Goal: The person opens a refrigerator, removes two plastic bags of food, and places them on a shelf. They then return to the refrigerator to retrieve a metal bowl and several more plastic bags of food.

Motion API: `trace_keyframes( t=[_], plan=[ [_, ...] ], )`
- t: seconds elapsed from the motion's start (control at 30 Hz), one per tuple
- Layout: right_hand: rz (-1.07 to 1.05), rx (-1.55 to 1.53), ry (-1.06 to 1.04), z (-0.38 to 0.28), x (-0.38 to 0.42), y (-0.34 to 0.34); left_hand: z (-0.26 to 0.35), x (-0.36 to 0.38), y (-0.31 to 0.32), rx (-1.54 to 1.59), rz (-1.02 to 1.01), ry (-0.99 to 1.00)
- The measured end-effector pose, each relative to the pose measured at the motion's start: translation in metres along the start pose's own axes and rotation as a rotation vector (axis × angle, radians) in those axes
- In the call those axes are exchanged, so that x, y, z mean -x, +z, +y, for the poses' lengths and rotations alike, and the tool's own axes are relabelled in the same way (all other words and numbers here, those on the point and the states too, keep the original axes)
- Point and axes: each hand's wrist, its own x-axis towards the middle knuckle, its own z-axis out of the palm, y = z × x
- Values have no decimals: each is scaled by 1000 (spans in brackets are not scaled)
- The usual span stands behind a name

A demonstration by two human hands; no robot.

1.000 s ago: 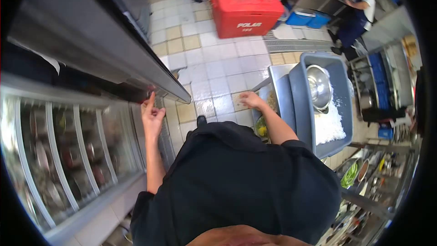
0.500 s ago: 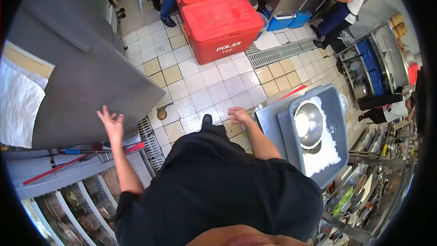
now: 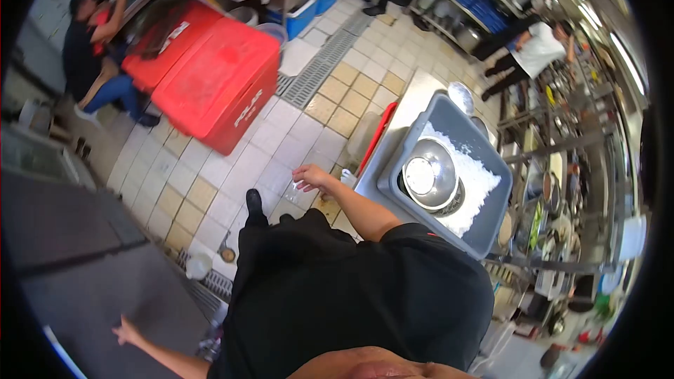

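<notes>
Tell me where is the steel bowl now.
In the head view, the bowl is right of centre, to the person's right, inside the grey tub, beside the heap of white bits.

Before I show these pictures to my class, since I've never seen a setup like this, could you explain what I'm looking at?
There is no robot here: these are a person's own bare hands. Every picture comes from one camera worn on the head, looking forward and down. The left hand is at a dark grey panel; I can't tell whether it touches. The right hand is out over the floor, beside a metal table. Neither visibly holds anything. On the table stands a grey tub with a shiny bowl and loose white material inside.
</notes>
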Motion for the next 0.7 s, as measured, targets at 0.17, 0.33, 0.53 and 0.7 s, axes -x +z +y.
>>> trace_keyframes(
  t=[0.17,0.33,0.53,0.7],
  plan=[
    [147,-50,45,-6,-25,-23,77,-41,82,2,2,-69],
    [262,26,81,-28,-32,-38,229,18,207,229,-331,279],
    [388,182,167,-52,-49,-61,401,160,269,525,-1008,603],
    [469,134,103,-57,-61,-92,489,263,272,511,-1488,766]
  ],
)
